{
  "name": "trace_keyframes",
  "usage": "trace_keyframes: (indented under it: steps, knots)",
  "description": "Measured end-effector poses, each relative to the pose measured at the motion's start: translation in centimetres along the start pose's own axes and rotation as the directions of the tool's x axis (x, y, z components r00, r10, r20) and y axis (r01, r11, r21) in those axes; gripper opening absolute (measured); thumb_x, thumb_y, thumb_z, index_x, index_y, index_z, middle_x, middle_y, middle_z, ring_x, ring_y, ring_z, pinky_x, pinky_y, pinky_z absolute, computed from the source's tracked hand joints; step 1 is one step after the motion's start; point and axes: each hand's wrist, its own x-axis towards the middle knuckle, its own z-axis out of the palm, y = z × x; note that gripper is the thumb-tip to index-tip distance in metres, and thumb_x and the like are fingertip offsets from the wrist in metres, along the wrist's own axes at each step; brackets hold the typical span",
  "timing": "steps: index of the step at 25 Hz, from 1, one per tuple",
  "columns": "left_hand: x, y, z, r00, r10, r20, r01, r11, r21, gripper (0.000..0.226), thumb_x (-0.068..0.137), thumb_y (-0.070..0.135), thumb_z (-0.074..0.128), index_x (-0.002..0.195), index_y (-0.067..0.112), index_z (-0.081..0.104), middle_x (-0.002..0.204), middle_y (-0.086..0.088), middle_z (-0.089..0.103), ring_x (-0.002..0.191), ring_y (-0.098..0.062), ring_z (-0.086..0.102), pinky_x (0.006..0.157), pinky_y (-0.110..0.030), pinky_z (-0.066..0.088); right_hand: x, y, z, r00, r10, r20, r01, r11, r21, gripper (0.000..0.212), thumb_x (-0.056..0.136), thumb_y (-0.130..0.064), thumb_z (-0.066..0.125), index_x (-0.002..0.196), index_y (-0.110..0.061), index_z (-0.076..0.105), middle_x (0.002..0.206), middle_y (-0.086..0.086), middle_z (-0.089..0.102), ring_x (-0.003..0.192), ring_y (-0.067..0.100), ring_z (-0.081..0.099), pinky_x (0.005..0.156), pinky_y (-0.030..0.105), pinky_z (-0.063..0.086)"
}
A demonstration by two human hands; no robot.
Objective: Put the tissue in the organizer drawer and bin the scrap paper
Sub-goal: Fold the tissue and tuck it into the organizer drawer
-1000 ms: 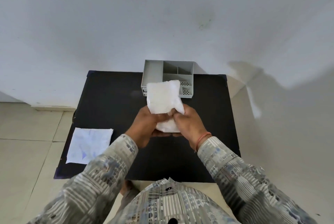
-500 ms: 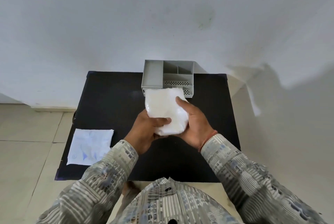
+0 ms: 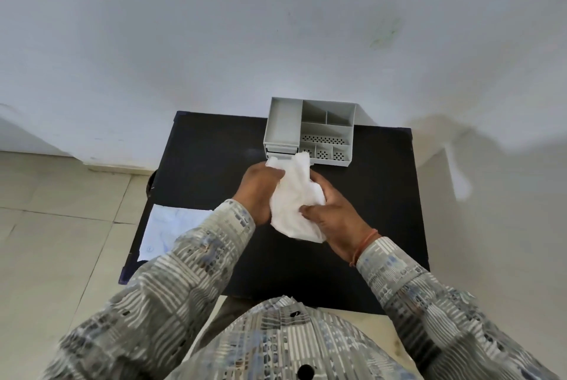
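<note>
hands: your left hand (image 3: 257, 192) and right hand (image 3: 336, 220) are both clamped round the tissue (image 3: 295, 201), mid-frame
tissue: scrunched up, just below the organizer (image 3: 310, 131)
scrap paper (image 3: 171, 232): flat at the counter's (image 3: 383, 195) lower-left edge

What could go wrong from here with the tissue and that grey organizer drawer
1. The tissue is a bulky wad held between the left hand and right hand; the drawer at the organizer's lower left looks shallow, so the tissue may bunch or jam.
2. The organizer looks light, so pushing against it could slide it toward the wall.
3. The scrap paper overhangs the table's left edge, and the left sleeve could knock it off.
</note>
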Motion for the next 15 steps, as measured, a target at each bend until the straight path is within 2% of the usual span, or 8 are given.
trace_keyframes:
  steps: [2, 3, 4, 6, 8, 10, 13, 15]
  knots:
    - [0.4, 0.5, 0.2, 0.999, -0.033, -0.007, 0.030, 0.976, -0.216, 0.043, 0.102, 0.036, 0.061, 0.128, 0.003, 0.070, 0.126, -0.026, 0.073, 0.113, -0.042, 0.072, 0.104, -0.056, 0.056, 0.9, -0.5, 0.9, 0.996, -0.049, -0.076, 0.047, 0.998, -0.040, 0.075, 0.081, 0.003, 0.059, 0.150, -0.027, 0.050, 0.133, 0.005, 0.068, 0.125, 0.028, 0.065, 0.102, 0.050, 0.058]
    - [0.7, 0.7, -0.2, 0.999, -0.021, 0.041, 0.032, 0.955, -0.293, 0.056, 0.100, 0.048, 0.062, 0.135, 0.005, 0.069, 0.133, -0.025, 0.071, 0.122, -0.043, 0.069, 0.109, -0.059, 0.052, 1.5, -0.7, 1.1, 0.989, -0.039, -0.139, 0.043, 0.999, 0.025, 0.075, 0.084, 0.007, 0.056, 0.150, -0.029, 0.050, 0.133, 0.004, 0.069, 0.124, 0.030, 0.066, 0.100, 0.052, 0.059]
    - [0.6, 0.7, -0.7, 0.997, -0.011, 0.075, 0.032, 0.959, -0.280, 0.061, 0.097, 0.054, 0.064, 0.138, 0.008, 0.068, 0.136, -0.023, 0.070, 0.127, -0.043, 0.067, 0.109, -0.062, 0.051, 2.1, -1.0, 1.3, 0.983, -0.023, -0.181, 0.043, 0.993, 0.107, 0.077, 0.087, 0.012, 0.053, 0.151, -0.030, 0.050, 0.132, 0.005, 0.070, 0.123, 0.031, 0.067, 0.097, 0.054, 0.060]
    - [0.0, 0.1, -1.6, 0.989, -0.064, 0.132, 0.075, 0.994, -0.081, 0.049, 0.099, 0.042, 0.067, 0.138, 0.011, 0.067, 0.133, -0.020, 0.073, 0.122, -0.042, 0.070, 0.100, -0.060, 0.058, 3.2, -1.1, 2.0, 0.973, -0.013, -0.229, 0.055, 0.982, 0.181, 0.079, 0.087, 0.014, 0.054, 0.151, -0.031, 0.049, 0.131, 0.005, 0.072, 0.120, 0.030, 0.070, 0.096, 0.052, 0.061]
    - [-0.6, -0.8, -2.5, 0.977, -0.105, 0.185, 0.094, 0.993, 0.065, 0.035, 0.103, 0.017, 0.065, 0.137, 0.010, 0.065, 0.127, -0.018, 0.076, 0.114, -0.039, 0.075, 0.086, -0.052, 0.065, 3.8, -1.4, 2.7, 0.966, -0.037, -0.257, 0.058, 0.995, 0.076, 0.076, 0.084, 0.006, 0.065, 0.148, -0.031, 0.050, 0.127, 0.003, 0.073, 0.118, 0.027, 0.071, 0.096, 0.049, 0.062]
    - [-0.3, -1.3, -3.6, 0.985, -0.080, 0.156, 0.059, 0.989, 0.137, 0.034, 0.101, 0.002, 0.062, 0.135, 0.008, 0.064, 0.124, -0.018, 0.077, 0.108, -0.037, 0.077, 0.077, -0.047, 0.066, 4.5, -2.1, 2.7, 0.963, -0.050, -0.263, 0.045, 0.999, -0.027, 0.078, 0.078, -0.010, 0.082, 0.145, -0.033, 0.049, 0.126, 0.001, 0.072, 0.116, 0.026, 0.071, 0.094, 0.049, 0.063]
    - [-0.2, -0.7, -5.1, 0.983, -0.066, 0.174, 0.016, 0.962, 0.274, 0.035, 0.098, -0.005, 0.064, 0.130, 0.007, 0.065, 0.120, -0.018, 0.077, 0.103, -0.036, 0.078, 0.070, -0.047, 0.066, 6.6, -4.5, 1.8, 0.977, 0.065, -0.203, -0.073, 0.997, -0.030, 0.094, 0.072, -0.013, 0.093, 0.150, -0.032, 0.044, 0.130, 0.002, 0.066, 0.114, 0.029, 0.069, 0.096, 0.054, 0.061]
    - [-0.2, -0.5, -6.1, 0.971, -0.116, 0.210, 0.043, 0.946, 0.323, 0.037, 0.097, -0.005, 0.066, 0.131, 0.009, 0.066, 0.122, -0.016, 0.077, 0.105, -0.037, 0.077, 0.069, -0.047, 0.066, 8.6, -6.1, 1.3, 0.981, 0.057, -0.183, -0.086, 0.985, -0.151, 0.085, 0.078, -0.005, 0.088, 0.152, -0.023, 0.049, 0.127, 0.005, 0.070, 0.111, 0.026, 0.071, 0.101, 0.051, 0.059]
